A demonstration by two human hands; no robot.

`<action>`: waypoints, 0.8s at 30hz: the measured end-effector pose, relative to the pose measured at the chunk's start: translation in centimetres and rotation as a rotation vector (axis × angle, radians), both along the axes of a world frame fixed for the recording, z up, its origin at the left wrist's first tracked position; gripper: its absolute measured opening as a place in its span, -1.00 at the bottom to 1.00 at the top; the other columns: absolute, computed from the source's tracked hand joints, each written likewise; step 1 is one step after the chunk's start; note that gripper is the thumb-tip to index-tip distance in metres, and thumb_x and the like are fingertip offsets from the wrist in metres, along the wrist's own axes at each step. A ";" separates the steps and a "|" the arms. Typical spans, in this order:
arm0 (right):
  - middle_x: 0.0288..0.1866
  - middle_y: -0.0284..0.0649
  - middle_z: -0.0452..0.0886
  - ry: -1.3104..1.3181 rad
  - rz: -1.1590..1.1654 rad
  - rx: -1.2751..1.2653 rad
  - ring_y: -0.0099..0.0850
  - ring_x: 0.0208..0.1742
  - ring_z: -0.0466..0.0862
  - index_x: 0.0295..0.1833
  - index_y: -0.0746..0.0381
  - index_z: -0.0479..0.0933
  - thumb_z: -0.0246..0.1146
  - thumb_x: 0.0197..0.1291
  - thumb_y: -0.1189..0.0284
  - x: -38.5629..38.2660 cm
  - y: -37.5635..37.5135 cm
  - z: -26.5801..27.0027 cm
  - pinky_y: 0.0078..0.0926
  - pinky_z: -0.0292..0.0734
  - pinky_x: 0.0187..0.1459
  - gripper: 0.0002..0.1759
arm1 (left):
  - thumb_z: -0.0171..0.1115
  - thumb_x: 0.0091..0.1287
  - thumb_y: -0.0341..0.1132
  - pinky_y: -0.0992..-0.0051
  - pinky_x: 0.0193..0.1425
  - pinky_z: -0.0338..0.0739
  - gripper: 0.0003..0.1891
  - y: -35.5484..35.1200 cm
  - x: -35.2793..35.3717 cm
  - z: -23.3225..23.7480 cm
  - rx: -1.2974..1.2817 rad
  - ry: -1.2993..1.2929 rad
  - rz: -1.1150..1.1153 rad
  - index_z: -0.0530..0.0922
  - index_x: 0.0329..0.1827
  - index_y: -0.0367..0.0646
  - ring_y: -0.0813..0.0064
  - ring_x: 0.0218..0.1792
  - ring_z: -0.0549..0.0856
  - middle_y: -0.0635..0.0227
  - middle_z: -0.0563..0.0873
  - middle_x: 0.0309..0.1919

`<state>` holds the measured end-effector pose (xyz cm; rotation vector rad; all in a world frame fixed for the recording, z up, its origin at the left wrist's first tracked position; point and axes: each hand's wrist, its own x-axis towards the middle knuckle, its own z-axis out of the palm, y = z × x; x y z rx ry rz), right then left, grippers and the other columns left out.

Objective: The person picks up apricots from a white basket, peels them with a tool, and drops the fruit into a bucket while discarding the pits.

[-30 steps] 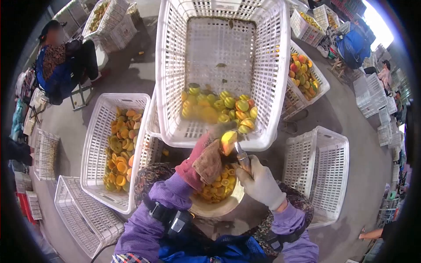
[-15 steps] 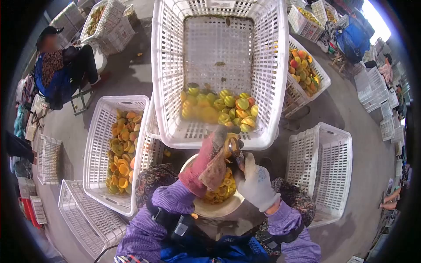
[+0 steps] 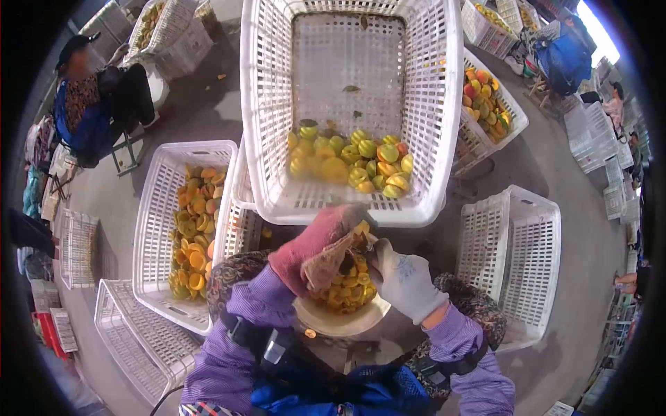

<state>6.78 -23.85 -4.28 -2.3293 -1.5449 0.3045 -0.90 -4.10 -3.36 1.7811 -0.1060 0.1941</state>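
Note:
My left hand (image 3: pixel 316 251), in a worn pinkish-red glove, is closed around a yellow-orange peach (image 3: pixel 361 230), mostly hidden by the glove. Close beside it, my right hand (image 3: pixel 408 281) in a white glove has its fingers curled at the peach; the small metal hand tool seen in it earlier is now mostly hidden. Below both hands stands a cream-coloured bowl (image 3: pixel 331 326) with many yellow peach pieces (image 3: pixel 354 291). In front, a large white crate (image 3: pixel 416 215) is tilted towards me, with green-yellow peaches (image 3: pixel 368 163) gathered at its near end.
To the left stands a white crate (image 3: pixel 150 208) of orange peach halves (image 3: pixel 194 256), beside a tilted crate (image 3: pixel 139 340). Nested crates (image 3: pixel 531 270) stand at the right. Another crate of peaches (image 3: pixel 485 104) is behind. A seated person (image 3: pixel 87 104) is at far left.
My left hand has turned over the peach and shifted slightly left, covering more of it. The metal tool has dropped from clear sight. The view has tilted slightly.

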 end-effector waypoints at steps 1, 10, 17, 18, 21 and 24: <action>-0.51 -0.05 0.61 0.023 -0.001 0.045 -0.08 -0.45 0.68 0.03 0.34 0.36 0.32 0.17 0.34 -0.1 0.1 0.1 -0.18 0.51 -0.46 -0.57 | 0.18 0.39 -0.26 0.44 0.09 0.55 -0.71 0.1 -0.7 -1.3 -0.067 0.097 0.015 0.56 0.06 -0.25 0.49 -0.03 0.64 0.29 0.65 -0.11; -0.13 0.08 0.67 0.598 -0.142 0.204 -0.12 0.00 0.71 0.22 0.42 0.33 0.17 0.13 0.63 -1.3 1.2 0.5 -0.35 0.56 0.04 -0.50 | 0.10 0.48 -0.10 0.38 -0.17 0.59 -0.52 -4.5 0.6 1.1 -0.864 0.060 0.419 0.41 0.25 -0.34 0.38 -0.30 0.68 0.16 0.67 -0.19; 0.16 0.05 0.55 0.761 -0.179 0.077 -0.32 0.22 0.58 0.37 0.45 0.24 0.11 0.12 0.62 -1.3 1.6 2.3 -0.37 0.43 0.23 -0.36 | 0.13 0.45 -0.18 0.46 -0.18 0.57 -0.64 -3.2 1.0 0.5 -0.919 0.153 0.437 0.61 -0.20 -0.41 0.41 -0.32 0.69 0.19 0.70 -0.34; 0.15 0.05 0.55 0.849 -0.190 0.029 -0.30 0.22 0.58 0.38 0.44 0.24 0.12 0.12 0.61 -1.1 1.5 2.3 -0.36 0.43 0.23 -0.36 | 0.13 0.45 -0.18 0.46 -0.18 0.57 -0.64 -3.3 0.9 0.2 -0.908 0.153 0.450 0.61 -0.19 -0.41 0.41 -0.32 0.69 0.19 0.70 -0.34; -0.02 0.11 0.58 0.872 -0.193 0.070 -0.11 0.11 0.59 0.25 0.42 0.30 0.18 0.14 0.52 -1.3 1.4 1.5 -0.24 0.46 0.11 -0.46 | 0.12 0.46 -0.20 0.46 -0.19 0.56 -0.66 -3.9 0.9 -0.1 -0.818 0.148 0.537 0.61 -0.18 -0.40 0.43 -0.32 0.68 0.21 0.69 -0.36; -0.29 0.24 0.61 0.645 -0.146 0.360 0.20 -0.12 0.61 -0.02 0.41 0.42 0.26 0.15 0.41 -2.5 1.9 -0.1 -0.03 0.51 -0.12 -0.65 | 0.10 0.47 -0.19 0.48 -0.19 0.55 -0.66 -4.6 0.9 0.2 -0.629 0.105 0.635 0.61 -0.18 -0.37 0.45 -0.33 0.66 0.23 0.68 -0.38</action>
